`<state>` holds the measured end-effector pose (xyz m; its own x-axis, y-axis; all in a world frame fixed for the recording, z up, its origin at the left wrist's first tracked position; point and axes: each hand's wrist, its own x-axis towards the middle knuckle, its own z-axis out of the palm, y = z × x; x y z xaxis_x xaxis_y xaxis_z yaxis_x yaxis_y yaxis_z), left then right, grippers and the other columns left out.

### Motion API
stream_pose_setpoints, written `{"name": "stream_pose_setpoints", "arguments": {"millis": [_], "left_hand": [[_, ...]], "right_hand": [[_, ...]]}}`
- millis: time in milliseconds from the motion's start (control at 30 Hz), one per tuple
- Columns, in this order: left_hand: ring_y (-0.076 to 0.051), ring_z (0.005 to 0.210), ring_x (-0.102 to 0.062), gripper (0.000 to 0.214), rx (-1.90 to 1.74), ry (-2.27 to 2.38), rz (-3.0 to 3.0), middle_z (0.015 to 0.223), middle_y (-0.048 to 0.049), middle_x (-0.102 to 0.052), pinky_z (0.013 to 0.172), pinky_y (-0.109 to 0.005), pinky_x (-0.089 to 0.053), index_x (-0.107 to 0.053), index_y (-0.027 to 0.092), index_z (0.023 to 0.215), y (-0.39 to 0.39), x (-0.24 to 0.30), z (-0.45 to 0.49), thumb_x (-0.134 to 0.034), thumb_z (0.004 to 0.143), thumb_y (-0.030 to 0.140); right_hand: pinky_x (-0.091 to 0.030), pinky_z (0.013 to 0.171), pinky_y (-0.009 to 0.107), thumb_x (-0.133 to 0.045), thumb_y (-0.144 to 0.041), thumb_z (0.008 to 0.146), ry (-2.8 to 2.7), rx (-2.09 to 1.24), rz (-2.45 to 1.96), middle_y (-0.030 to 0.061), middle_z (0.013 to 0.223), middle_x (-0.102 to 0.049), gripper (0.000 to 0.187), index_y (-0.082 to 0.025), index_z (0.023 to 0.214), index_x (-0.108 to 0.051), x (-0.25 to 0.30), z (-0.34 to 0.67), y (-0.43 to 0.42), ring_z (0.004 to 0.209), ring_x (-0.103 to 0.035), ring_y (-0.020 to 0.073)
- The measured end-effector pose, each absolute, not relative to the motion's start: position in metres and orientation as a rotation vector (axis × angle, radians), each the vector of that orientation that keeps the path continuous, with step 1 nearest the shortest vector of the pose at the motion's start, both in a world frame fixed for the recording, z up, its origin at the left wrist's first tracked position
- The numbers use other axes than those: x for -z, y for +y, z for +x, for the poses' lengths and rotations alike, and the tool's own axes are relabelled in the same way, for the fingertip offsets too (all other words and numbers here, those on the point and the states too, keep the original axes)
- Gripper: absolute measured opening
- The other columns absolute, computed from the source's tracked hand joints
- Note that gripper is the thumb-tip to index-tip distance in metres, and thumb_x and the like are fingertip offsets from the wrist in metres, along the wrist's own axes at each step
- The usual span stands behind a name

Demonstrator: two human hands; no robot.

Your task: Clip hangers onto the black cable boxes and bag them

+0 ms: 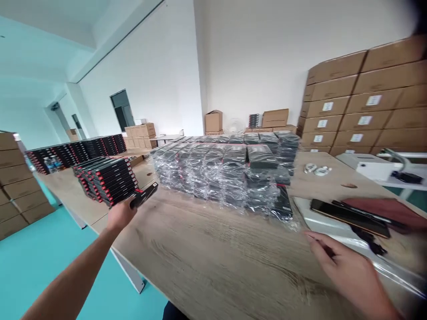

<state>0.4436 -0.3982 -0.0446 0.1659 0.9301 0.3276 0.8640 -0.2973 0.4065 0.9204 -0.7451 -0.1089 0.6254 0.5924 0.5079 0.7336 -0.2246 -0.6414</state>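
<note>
Across a white-walled storeroom with a smooth teal floor (63,262), brown corrugated cartons (363,106) form a tall, tight wall on the right, their faces marked with white labels, while a lower stack of cartons (16,186) stands at the left. A long wood-grain table (213,262) runs ahead, its matte laminate streaked with darker lines. On it sits a broad block of black boxes under clear shrink wrap (216,171), the creased film glinting over flat rectangular packs. Farther along, a long row of red-edged black boxes (76,151) lines the table.

Nearer, a slanted stack of slim black boxes with red edges (106,180) rests on the wood just beside the left hand (122,214). That hand is closed around one slim black box (144,195), which points up and away from the palm, close to the stack's near end. The right hand (347,271) is open, its fingers (320,244) loosely spread and slightly curved, at the edge of a clear plastic sheet (376,253); whether they touch it is hard to tell. Just past them lie a dark glass smartphone (350,218) and a dark red leather-like folder (383,211). Small white coiled cables (315,169) sit farther off.
</note>
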Motion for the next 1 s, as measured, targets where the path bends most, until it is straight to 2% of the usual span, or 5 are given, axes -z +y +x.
{"name": "stream_pose_setpoints", "arguments": {"millis": [300, 500, 767, 900, 1000], "left_hand": [[-0.017, 0.078, -0.061, 0.036, -0.311, 0.467, 1.543, 0.092, -0.0072, -0.068, 0.068, -0.024, -0.046, -0.064, 0.014, 0.096, -0.561, 0.043, 0.599, -0.076, 0.065, 0.029], [-0.021, 0.072, -0.063, 0.055, 0.074, 0.268, 1.071, 0.081, -0.0088, -0.067, 0.067, -0.032, -0.049, -0.063, 0.014, 0.101, -0.611, 0.061, 0.711, -0.057, 0.075, 0.062], [-0.018, 0.06, -0.061, 0.065, 0.324, 0.168, 0.794, 0.082, -0.011, -0.064, 0.051, -0.028, -0.046, -0.062, 0.011, 0.107, -0.616, 0.098, 0.755, -0.042, 0.08, 0.068], [-0.009, 0.046, -0.05, 0.054, 0.066, 0.306, 0.895, 0.067, 0.0004, -0.058, 0.042, -0.02, -0.036, -0.059, 0.02, 0.113, -0.605, 0.104, 0.747, -0.058, 0.076, 0.06], [-0.011, 0.044, -0.051, 0.053, -0.007, 0.493, 1.011, 0.061, 0.0015, -0.059, 0.043, -0.021, -0.039, -0.062, 0.019, 0.108, -0.605, 0.098, 0.746, -0.063, 0.071, 0.058]], "right_hand": [[-0.05, 0.069, 0.03, -0.06, -0.052, 0.078, -0.989, -0.667, -1.394, 0.0067, 0.112, -0.064, 0.064, -0.027, 0.134, -0.042, 0.077, 0.859, -0.742, 0.094, -0.063, 0.0206], [-0.05, 0.074, 0.031, -0.076, -0.039, 0.066, -0.853, -0.811, -1.033, 0.0013, 0.09, -0.067, 0.051, -0.021, 0.11, -0.057, 0.082, 0.847, -0.747, 0.078, -0.063, 0.0166], [-0.046, 0.076, 0.031, -0.065, -0.046, 0.075, -0.961, -0.101, -1.662, 0.0027, 0.086, -0.067, 0.028, -0.021, 0.086, -0.067, 0.07, 0.895, -0.775, 0.083, -0.061, 0.0191], [-0.044, 0.065, 0.03, -0.055, -0.057, 0.076, -0.592, 0.215, -2.128, 0.0045, 0.072, -0.066, 0.04, -0.018, 0.075, -0.064, 0.064, 0.946, -0.817, 0.069, -0.061, 0.0195], [-0.045, 0.067, 0.031, -0.066, -0.064, 0.061, -0.495, 0.128, -2.54, 0.0108, 0.092, -0.067, 0.063, -0.016, 0.102, -0.063, 0.067, 0.961, -0.835, 0.085, -0.062, 0.0262]]}}
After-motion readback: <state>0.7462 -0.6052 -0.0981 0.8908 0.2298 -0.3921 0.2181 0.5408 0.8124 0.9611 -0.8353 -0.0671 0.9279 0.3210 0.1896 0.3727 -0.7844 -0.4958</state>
